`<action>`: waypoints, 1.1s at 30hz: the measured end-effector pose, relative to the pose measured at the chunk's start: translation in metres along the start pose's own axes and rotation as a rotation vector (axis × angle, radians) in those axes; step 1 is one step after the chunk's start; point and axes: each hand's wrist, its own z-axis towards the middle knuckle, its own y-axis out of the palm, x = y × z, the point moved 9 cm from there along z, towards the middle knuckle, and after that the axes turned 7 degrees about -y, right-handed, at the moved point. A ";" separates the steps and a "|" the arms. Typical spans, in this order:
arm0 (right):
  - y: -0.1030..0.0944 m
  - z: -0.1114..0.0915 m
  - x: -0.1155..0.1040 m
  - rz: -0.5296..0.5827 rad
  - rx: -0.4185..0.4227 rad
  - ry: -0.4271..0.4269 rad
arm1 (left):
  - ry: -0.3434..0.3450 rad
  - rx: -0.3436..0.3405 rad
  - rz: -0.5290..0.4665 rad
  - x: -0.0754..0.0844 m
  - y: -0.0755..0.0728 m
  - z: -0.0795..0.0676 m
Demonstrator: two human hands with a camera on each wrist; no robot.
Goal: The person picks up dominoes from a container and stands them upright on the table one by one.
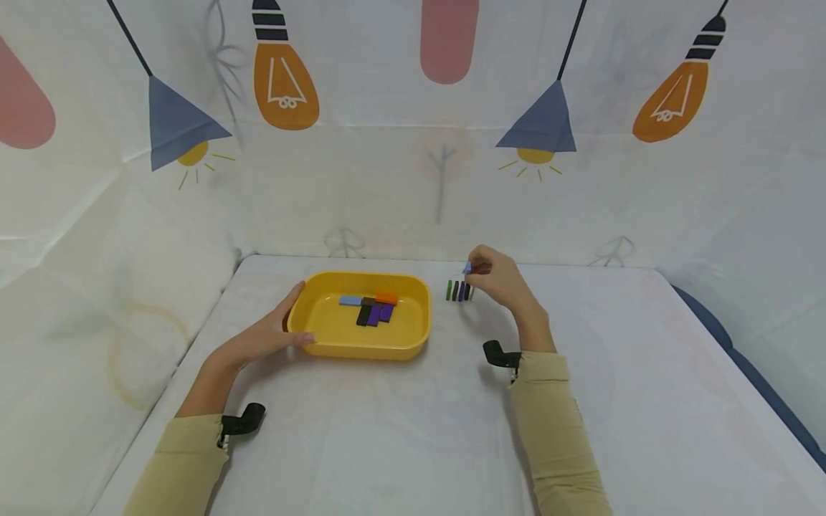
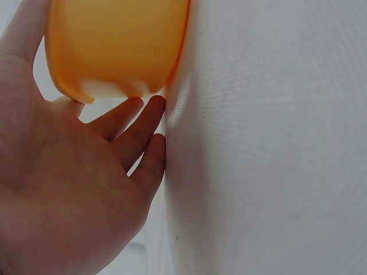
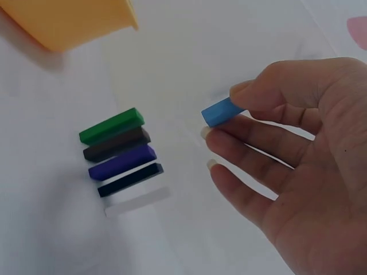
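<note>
My right hand (image 1: 503, 279) pinches a light blue domino (image 3: 221, 113) between thumb and fingers, above the table's far side. Close by, a row of dominoes stands on edge: green (image 3: 112, 127), brown (image 3: 117, 144), purple (image 3: 123, 162), black (image 3: 131, 180) and a faint white one (image 3: 137, 201). At the left, my left hand (image 1: 264, 340) holds the end of a yellow tray (image 1: 361, 351), thumb over its rim and fingers along the outer wall. Inside the tray lie a blue domino (image 1: 350, 301), an orange one (image 1: 387, 297) and several dark and purple ones.
A white cloth covers the table (image 1: 387, 444). Behind it hangs a pale curtain (image 1: 387, 179) printed with lamps and bulbs. Something dark blue (image 1: 742, 358) shows beyond the table's right edge.
</note>
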 end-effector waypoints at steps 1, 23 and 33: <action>-0.001 -0.001 0.001 0.001 0.001 0.000 | 0.002 -0.002 -0.002 0.000 0.000 0.000; -0.013 -0.008 0.034 0.018 0.048 0.065 | -0.009 -0.005 -0.009 -0.001 0.001 0.003; -0.013 -0.009 0.049 0.013 0.049 0.103 | 0.004 -0.007 -0.016 0.002 0.001 0.000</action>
